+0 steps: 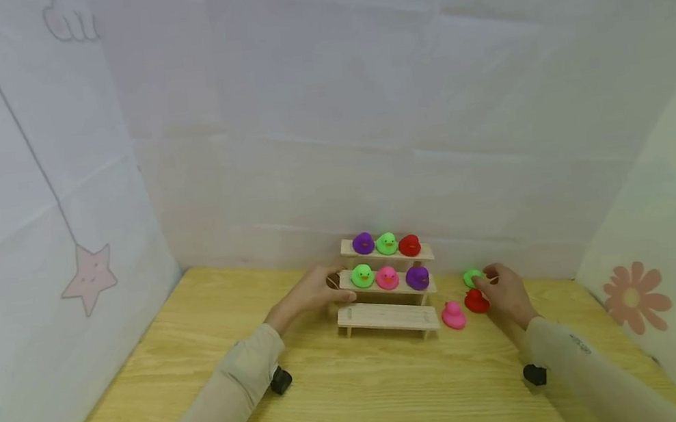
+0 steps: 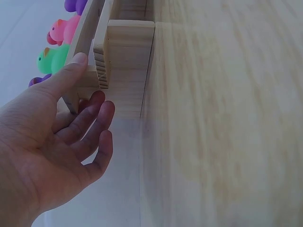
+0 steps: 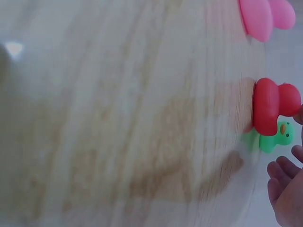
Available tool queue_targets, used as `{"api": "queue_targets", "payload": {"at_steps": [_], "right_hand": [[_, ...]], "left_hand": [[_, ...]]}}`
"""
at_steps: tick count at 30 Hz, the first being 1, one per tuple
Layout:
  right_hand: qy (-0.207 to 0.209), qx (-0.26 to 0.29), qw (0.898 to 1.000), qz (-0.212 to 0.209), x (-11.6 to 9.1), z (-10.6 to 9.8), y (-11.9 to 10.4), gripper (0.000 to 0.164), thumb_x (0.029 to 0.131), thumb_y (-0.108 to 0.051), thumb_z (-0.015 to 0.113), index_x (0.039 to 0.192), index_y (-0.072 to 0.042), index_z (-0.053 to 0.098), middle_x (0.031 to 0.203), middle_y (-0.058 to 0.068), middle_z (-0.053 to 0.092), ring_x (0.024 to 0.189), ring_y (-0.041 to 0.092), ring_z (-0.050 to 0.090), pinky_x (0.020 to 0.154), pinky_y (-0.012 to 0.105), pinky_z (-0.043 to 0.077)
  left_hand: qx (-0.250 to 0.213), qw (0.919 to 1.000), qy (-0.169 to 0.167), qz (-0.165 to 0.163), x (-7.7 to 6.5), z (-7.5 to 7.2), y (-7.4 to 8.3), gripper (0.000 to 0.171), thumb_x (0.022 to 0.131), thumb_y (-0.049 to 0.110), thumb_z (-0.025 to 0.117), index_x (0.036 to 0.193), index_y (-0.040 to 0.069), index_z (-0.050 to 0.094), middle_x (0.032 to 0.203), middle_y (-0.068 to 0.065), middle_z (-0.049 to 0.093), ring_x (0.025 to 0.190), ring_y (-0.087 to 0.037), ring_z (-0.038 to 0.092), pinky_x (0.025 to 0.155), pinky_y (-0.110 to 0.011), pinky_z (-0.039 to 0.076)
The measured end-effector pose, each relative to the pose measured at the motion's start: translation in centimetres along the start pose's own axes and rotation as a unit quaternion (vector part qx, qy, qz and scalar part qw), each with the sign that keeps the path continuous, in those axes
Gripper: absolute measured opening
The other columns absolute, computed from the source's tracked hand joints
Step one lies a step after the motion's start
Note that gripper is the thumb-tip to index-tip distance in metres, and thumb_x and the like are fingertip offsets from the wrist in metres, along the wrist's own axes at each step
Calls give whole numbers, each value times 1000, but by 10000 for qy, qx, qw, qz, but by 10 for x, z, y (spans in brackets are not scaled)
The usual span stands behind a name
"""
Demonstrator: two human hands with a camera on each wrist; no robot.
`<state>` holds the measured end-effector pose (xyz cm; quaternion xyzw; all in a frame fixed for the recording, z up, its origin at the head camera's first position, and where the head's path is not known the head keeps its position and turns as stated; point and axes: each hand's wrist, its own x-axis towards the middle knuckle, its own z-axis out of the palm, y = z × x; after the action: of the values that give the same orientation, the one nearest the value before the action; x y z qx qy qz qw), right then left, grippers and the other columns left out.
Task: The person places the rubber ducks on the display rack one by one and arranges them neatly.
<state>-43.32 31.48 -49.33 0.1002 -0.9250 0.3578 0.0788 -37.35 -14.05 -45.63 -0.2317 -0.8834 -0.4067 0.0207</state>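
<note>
My left hand [image 1: 315,289] grips the left end of the middle step of a wooden stepped stand [image 1: 386,312]. In the left wrist view the thumb lies along the step [image 2: 84,35] and fingers curl beneath it. My right hand [image 1: 510,295] is beside a red duck [image 1: 477,301] and a green duck [image 1: 472,278] on the table. A fingertip is close to the red duck's head in the right wrist view; contact is unclear, and much of the hand is out of that frame. A pink duck [image 1: 453,315] sits left of the red one.
Purple [image 1: 363,243], green [image 1: 387,243] and red ducks [image 1: 410,245] sit on the top step. Another green [image 1: 362,276], pink [image 1: 387,277] and purple duck [image 1: 417,277] occupy the middle step. White sheeting [image 1: 330,136] stands behind the wooden table [image 1: 358,401].
</note>
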Motion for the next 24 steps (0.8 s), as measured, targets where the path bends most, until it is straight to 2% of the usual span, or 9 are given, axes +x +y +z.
{"api": "queue_targets", "payload": {"at_steps": [6, 11, 14, 18, 24], "right_hand": [[-208, -61, 9998, 28, 10, 0, 6, 57, 102, -34, 65, 135, 10, 51, 127, 33, 56, 114, 47, 56, 94, 58, 49], [-306, -48, 9995, -54, 17, 3, 13, 57, 99, -29, 70, 138, 8, 51, 126, 33, 58, 115, 46, 57, 95, 57, 49], [-276, -98, 9993, -235, 20, 5, 18, 56, 96, -24, 74, 136, 9, 52, 122, 31, 60, 111, 45, 58, 93, 56, 50], [-188, -177, 9987, -437, 23, 8, 27, 56, 94, -20, 77, 135, 10, 53, 118, 29, 61, 108, 43, 58, 91, 55, 49], [-107, -89, 9988, -471, 25, 13, 32, 55, 93, -21, 77, 134, 8, 55, 116, 26, 63, 107, 41, 59, 90, 52, 49]], "left_hand": [[77, 9999, -33, 83, 2, -2, 3, 63, 86, 31, 85, 137, 4, 60, 92, -4, 65, 86, -19, 64, 78, -33, 55], [178, 9998, -60, 17, 1, -2, 4, 70, 86, 33, 84, 141, -1, 56, 93, -3, 65, 86, -17, 63, 79, -33, 55], [239, 9997, -56, -4, 1, 0, 4, 72, 87, 33, 84, 141, -3, 54, 93, -3, 65, 86, -16, 63, 79, -32, 55], [301, 9995, -39, 70, 1, 1, 3, 67, 87, 32, 84, 139, 0, 58, 94, -3, 65, 86, -15, 63, 79, -32, 55], [228, 9997, -57, 83, 0, 0, 3, 67, 87, 32, 84, 140, 0, 57, 94, -2, 64, 86, -17, 62, 79, -33, 55]]}}
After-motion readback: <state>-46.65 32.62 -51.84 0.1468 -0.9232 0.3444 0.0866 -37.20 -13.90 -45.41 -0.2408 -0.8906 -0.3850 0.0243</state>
